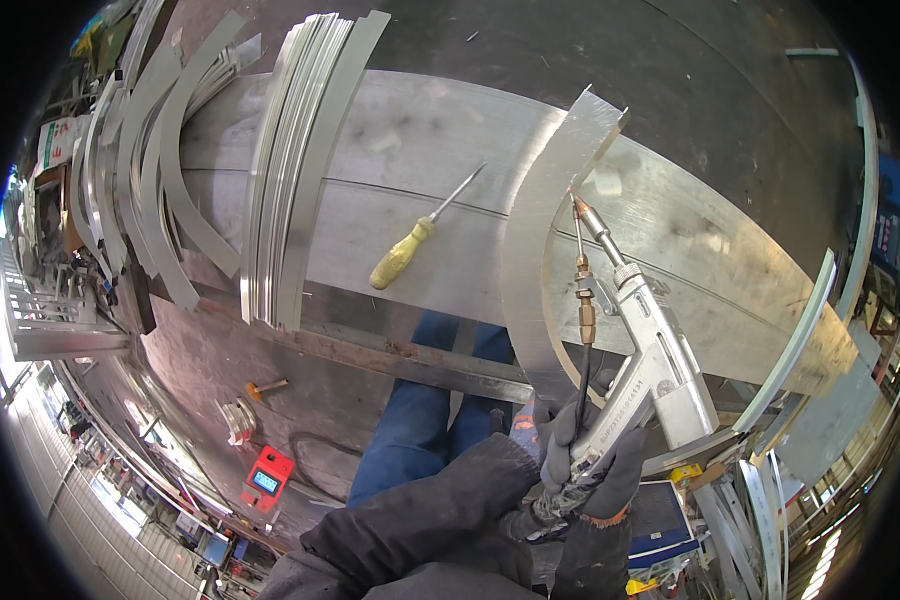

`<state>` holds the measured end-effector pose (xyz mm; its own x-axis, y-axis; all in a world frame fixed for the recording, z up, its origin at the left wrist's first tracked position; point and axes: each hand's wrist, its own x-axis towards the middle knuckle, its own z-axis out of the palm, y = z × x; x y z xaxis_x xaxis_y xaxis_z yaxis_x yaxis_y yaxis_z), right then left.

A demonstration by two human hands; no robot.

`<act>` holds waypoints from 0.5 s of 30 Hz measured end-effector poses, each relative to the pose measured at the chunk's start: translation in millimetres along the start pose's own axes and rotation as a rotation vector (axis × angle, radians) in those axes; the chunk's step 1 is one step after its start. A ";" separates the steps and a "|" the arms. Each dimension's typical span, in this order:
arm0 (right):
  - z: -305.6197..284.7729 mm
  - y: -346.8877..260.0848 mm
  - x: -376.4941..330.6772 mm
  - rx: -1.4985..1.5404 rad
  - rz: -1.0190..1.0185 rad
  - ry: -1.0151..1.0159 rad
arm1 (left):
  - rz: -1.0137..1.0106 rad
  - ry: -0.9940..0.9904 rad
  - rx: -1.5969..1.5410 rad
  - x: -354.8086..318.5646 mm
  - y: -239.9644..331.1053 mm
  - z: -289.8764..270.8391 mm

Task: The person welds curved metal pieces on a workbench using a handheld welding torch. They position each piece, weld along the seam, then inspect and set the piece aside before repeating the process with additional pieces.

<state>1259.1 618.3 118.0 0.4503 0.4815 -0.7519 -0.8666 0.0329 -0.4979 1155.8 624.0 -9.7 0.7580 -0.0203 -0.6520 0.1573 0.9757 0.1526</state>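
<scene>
Both my gloved hands are closed round the grip of a silver handheld welding gun (pixel 650 365). My left hand (pixel 558 455) wraps it from the left side, and my right hand (pixel 618 480) from the right. The gun's copper nozzle (pixel 582 206) points up and left, at the inner edge of a curved metal piece (pixel 532 215) near its far end. A thin wire-feed tube with brass fittings (pixel 586 310) runs beside the barrel. Whether the nozzle touches the metal, I cannot tell. Left of the curved piece lies a screwdriver with a yellow handle (pixel 402 255).
Long metal strips (pixel 295 170) are stacked on the metal work surface (pixel 410 130), with curved strips (pixel 185 150) further left. Another curved strip (pixel 795 335) stands at right. On the floor are a red device with a screen (pixel 268 478) and a hammer (pixel 267 388).
</scene>
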 end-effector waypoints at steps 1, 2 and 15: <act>-0.4 2.6 0.6 0.002 -0.025 0.017 | -0.004 -0.005 -0.018 -0.1 1.4 1.0; -1.9 3.7 1.4 0.042 -0.031 -0.012 | -0.008 -0.010 -0.033 1.0 2.7 1.8; -0.3 2.5 6.3 0.071 -0.016 -0.077 | 0.017 -0.046 -0.132 5.7 -3.3 0.6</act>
<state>1259.8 621.2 111.9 0.4485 0.5460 -0.7076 -0.8738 0.1017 -0.4754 1160.0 620.5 -13.5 0.7884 -0.0105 -0.6151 0.0618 0.9961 0.0622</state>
